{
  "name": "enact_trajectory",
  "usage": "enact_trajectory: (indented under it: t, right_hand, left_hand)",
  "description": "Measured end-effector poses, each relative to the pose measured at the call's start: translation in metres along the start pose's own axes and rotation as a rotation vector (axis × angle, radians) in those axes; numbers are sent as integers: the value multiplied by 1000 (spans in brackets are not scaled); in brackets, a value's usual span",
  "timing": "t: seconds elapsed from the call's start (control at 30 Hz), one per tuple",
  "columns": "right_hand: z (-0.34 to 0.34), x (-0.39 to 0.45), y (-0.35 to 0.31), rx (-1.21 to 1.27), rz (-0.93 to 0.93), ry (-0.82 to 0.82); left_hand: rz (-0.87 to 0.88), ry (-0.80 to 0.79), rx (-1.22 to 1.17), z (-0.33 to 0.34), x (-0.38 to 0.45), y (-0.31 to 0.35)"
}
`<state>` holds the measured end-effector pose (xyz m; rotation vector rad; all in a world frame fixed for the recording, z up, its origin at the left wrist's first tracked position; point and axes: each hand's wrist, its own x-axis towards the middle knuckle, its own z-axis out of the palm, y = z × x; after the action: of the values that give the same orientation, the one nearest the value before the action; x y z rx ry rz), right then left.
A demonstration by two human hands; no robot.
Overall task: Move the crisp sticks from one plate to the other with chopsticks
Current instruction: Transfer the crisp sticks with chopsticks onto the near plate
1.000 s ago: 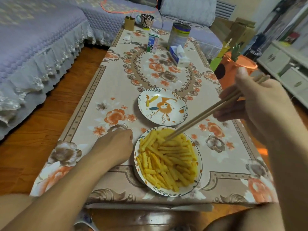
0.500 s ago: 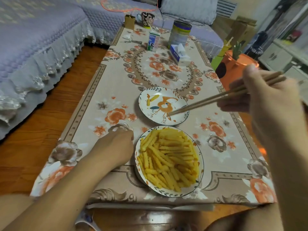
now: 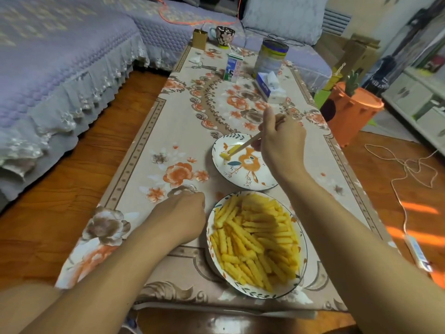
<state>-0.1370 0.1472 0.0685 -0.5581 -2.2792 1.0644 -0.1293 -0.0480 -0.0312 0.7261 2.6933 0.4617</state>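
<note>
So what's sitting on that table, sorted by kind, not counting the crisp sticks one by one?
Plates: 2
Chopstick pairs: 1
Mugs: 1
Tins: 1
Cartons: 1
Tissue boxes: 1
Scissors: 1
Brown boxes: 1
Total: 9

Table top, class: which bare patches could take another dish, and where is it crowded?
Free: the cloth left of the far plate, beyond the left hand, and the middle stretch between that plate and the milk carton. Crowded: the far end around carton, tin, tissue box and mug; also the near edge by the full plate.
</note>
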Motion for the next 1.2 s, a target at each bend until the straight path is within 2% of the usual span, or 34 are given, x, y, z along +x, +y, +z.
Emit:
enact_trajectory:
  t: [0.13,0.27,0.4,0.53,0.7,0.9,1.2]
  right_hand:
    - [-45,-5,-9,81,99,27]
    - [-111,-22,-29,257,235,-58]
    - [-139,-39,-36,252,228,-131]
    - [-131,-46,-29,185,163,-251]
    - [-122,-38,-26,108,105,-315]
    - [-121,-9,-25,133,86,-176]
    - [-39,36,9,81,49,-199]
  left_hand:
    - [4,-8,3,1,-1,-1]
    - [-8,-5,4,3,-2,0]
    - [-27,-6,4,1,-3,2]
    - [-35,-24,7,-1,-4,5]
    - [-27,-38,-10,-3,-7,3]
    - [-14,-47,-1,-2,-5,4]
    - [10,-65,-7,-4,-4,7]
